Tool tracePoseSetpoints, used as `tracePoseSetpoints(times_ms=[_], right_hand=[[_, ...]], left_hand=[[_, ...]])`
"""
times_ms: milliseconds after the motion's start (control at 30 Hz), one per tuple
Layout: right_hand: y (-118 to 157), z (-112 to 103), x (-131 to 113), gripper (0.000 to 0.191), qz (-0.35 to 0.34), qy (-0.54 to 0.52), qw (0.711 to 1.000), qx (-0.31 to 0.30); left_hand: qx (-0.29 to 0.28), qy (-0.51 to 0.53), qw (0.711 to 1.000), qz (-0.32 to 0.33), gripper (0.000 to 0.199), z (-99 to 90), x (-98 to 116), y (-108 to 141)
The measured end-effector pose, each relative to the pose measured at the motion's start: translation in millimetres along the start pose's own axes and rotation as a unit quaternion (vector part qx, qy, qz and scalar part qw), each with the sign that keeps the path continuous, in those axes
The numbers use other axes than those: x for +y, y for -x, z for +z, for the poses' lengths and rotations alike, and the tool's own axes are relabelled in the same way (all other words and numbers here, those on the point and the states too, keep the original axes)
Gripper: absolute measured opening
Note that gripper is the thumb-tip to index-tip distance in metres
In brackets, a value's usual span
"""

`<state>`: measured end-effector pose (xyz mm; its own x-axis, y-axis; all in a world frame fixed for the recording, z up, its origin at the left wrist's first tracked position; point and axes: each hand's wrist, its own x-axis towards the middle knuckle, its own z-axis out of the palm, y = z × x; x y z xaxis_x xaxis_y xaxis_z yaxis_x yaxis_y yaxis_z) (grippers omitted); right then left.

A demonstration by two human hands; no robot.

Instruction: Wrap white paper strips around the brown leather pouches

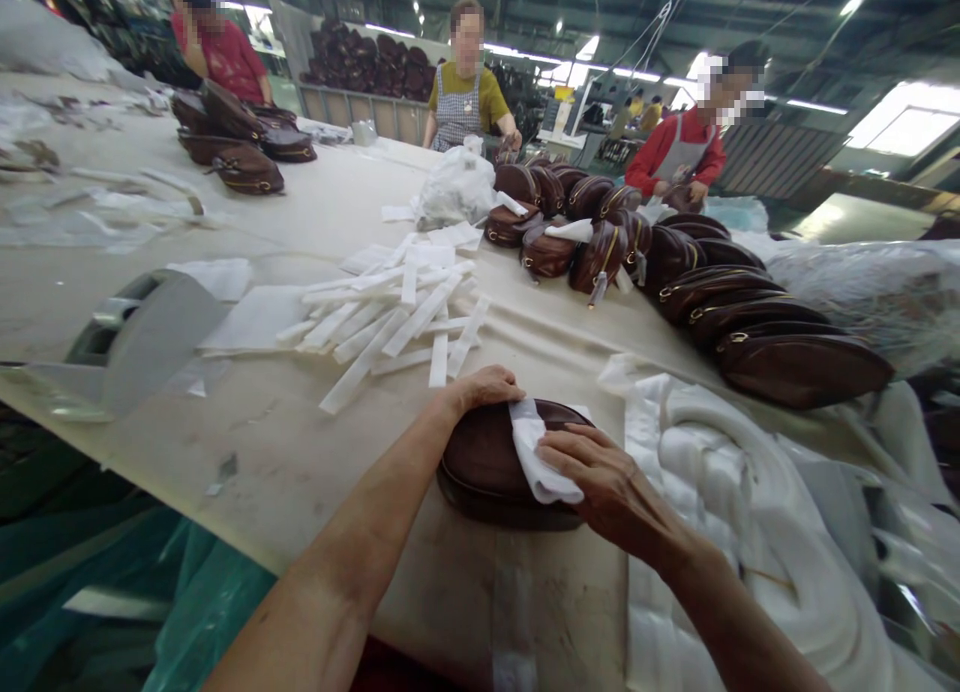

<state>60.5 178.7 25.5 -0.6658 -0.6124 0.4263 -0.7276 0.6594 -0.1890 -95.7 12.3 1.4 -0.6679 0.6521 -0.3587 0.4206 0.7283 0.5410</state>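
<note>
Pinch unclear from here, left hand (pixel 486 385) and right hand (pixel 611 477) press a white strip (pixel 531 454) onto a brown bag (pixel 480 457), contents hidden.

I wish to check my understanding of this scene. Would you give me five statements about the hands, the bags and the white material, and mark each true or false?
1. The right hand touches a white sheet on the dark brown bag. True.
2. The left hand lies on the pile of white strips. False: it is at the bag's far edge; the white strips lie beyond it.
3. White sheeting lies right of the bag. True.
4. The grey dispenser stands right of the bag. False: the grey dispenser stands on the left.
5. Three co-workers face the table. True.
</note>
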Motion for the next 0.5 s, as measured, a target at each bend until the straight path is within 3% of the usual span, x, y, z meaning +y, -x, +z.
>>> tracePoseSetpoints(times_ms=[100, 367, 500], right_hand=[[4.0, 1.7, -2.6, 0.040, -0.014, 0.021, 1.000, 0.008], [10.7, 15.8, -10.4, 0.036, 0.000, -0.027, 1.000, 0.002], [12.1, 18.1, -9.4, 0.036, -0.004, -0.026, 1.000, 0.010]], left_hand=[[0.009, 0.001, 1.000, -0.002, 0.027, 0.3, 3.6, 2.4], [0.056, -0.048, 0.997, 0.020, 0.024, 4.5, 13.4, 6.8], [0.114, -0.078, 0.988, 0.072, 0.023, -3.0, 30.4, 35.5]])
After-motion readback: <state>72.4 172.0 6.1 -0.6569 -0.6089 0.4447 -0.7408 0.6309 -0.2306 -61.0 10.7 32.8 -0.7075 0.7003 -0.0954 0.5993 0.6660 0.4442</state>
